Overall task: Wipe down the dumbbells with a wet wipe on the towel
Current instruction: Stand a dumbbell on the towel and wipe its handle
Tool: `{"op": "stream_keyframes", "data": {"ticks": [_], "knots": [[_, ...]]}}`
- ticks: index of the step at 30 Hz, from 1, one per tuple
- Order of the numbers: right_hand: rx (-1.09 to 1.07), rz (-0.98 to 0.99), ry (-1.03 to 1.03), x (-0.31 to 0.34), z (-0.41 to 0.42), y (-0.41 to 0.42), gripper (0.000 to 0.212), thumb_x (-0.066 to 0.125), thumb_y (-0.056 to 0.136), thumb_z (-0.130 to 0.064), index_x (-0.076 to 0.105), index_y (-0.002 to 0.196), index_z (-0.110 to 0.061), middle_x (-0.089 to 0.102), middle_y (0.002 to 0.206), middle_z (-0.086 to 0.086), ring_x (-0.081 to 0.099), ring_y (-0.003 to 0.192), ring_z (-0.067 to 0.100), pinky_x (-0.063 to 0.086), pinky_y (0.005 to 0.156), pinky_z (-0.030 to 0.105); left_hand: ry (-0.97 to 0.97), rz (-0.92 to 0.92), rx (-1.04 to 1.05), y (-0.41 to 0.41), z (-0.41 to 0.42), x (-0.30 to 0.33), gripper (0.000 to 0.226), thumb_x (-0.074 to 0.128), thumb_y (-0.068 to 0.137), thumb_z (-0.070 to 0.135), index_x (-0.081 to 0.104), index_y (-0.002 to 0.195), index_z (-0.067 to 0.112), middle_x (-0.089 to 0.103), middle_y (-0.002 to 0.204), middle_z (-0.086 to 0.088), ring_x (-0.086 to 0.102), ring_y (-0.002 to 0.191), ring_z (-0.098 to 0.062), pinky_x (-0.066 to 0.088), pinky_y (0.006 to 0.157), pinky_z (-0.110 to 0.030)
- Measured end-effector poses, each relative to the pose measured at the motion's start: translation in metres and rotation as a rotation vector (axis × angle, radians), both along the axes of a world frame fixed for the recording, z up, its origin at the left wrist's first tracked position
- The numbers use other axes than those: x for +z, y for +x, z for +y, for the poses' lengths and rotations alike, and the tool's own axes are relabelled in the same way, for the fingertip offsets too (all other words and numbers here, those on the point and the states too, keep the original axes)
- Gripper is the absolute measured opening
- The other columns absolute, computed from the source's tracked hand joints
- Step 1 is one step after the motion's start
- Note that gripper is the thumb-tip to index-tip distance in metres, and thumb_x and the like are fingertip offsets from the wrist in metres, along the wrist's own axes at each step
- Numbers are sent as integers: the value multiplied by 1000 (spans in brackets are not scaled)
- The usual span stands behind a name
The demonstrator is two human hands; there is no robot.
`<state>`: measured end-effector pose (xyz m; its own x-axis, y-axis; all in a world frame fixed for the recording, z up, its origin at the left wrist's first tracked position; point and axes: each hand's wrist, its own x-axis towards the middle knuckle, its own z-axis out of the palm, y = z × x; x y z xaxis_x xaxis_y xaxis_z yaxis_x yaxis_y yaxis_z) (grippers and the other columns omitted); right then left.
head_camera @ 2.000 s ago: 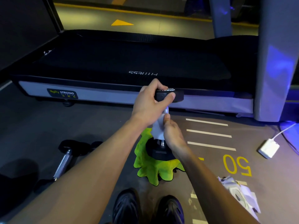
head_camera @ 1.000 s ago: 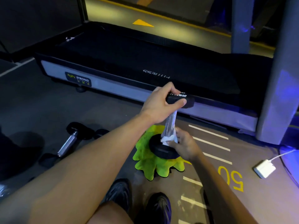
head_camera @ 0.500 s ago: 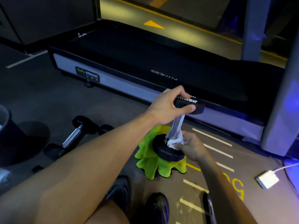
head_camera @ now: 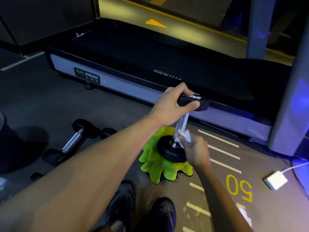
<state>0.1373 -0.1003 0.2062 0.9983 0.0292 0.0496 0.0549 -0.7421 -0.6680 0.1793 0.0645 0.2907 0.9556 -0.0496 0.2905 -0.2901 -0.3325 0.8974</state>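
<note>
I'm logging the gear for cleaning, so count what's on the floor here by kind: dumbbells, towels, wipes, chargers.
Dumbbells: 2, one upright on the towel, one lying on the floor to the left
Towels: 1, green towel
Wet wipes: 1, wet wipe in the right hand
Chargers: 1, white charger
Total: 5

Dim, blue glow right, wide-angle warp

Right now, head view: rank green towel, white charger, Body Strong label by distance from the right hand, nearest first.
From the right hand, which pinches the wet wipe:
1. Green towel, just beneath and left of it, under the upright dumbbell.
2. White charger, on the floor to the right.
3. Body Strong label, far left on the treadmill edge.
</note>
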Motion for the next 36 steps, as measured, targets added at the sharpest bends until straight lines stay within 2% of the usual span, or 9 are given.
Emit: {"op": "stream_keyframes", "data": {"ticks": [4, 9, 14, 21, 24, 26, 31, 34, 36], "knots": [[64, -28, 193, 8, 11, 20, 42, 58, 95, -56, 66, 83, -17, 68, 68, 0, 62, 68, 21, 44, 61, 26, -8, -25, -17, 1, 2, -6, 21, 76, 90, 50, 57, 99, 45, 68, 130, 11, 60, 113, -8, 46, 78, -25], [48, -35, 550, 11, 35, 34, 39, 41, 111, -37, 57, 115, -3, 66, 70, 12, 61, 57, 28, 47, 49, 27, -63, -121, -40, 1, 2, -16, 26, 82, 91, 33, 66, 106, 19, 72, 123, 11, 57, 121, -6, 50, 99, -26], [-66, 96, 428, -3, 30, 12, 68, 21, 110, -52, 66, 73, -18, 66, 62, -7, 59, 59, -2, 43, 56, 11, -124, -198, -57, 1, 3, -27, 26, 83, 90, 28, 67, 104, 13, 74, 119, 7, 58, 120, -8, 42, 101, -13], [-33, -80, 970, 20, 40, 41, 21, 48, 104, -18, 59, 86, -20, 69, 66, -18, 61, 67, -5, 47, 71, 18, -162, -221, -24, 11, 0, -33, 30, 82, 88, 30, 69, 106, 9, 74, 117, 4, 60, 119, -13, 44, 100, -17], [174, -122, 734, 1, 40, 40, 8, 57, 102, -18, 57, 109, -15, 71, 81, -11, 66, 73, 5, 52, 69, 27, -222, -183, -58, 15, 7, -36, 34, 80, 87, 35, 67, 105, 8, 73, 116, 3, 64, 119, -20, 50, 106, -36], [305, -74, 569, -15, 27, 37, 33, 62, 99, -23, 49, 126, -9, 69, 87, 2, 64, 72, 17, 53, 66, 39, -228, -173, -90, 17, 11, -38, 32, 80, 87, 33, 66, 104, 9, 73, 116, 4, 65, 120, -23, 51, 106, -44], [310, 53, 231, -37, 0, 22, 40, 74, 86, -31, 47, 116, -31, 74, 100, -11, 69, 97, 9, 54, 88, 43, -154, -177, -82, 14, 10, -35, 28, 83, 89, 28, 67, 106, 12, 69, 121, 6, 61, 122, -16, 45, 106, -25], [240, 75, 366, -37, 4, 17, 44, 75, 85, -27, 54, 124, -26, 75, 110, -3, 70, 107, 16, 54, 95, 44, -125, -175, -80, 13, 8, -37, 42, 82, 89, 35, 62, 124, 20, 52, 151, 1, 47, 143, -15, 37, 116, -24], [238, 120, 483, -33, 1, 18, 37, 71, 90, -23, 60, 124, -16, 76, 106, 2, 71, 100, 19, 55, 89, 38, -135, -39, -153, 9, 7, -46, 83, 84, 88, 36, 37, 155, 25, 25, 171, 1, 26, 158, -10, 26, 121, -17]]}}
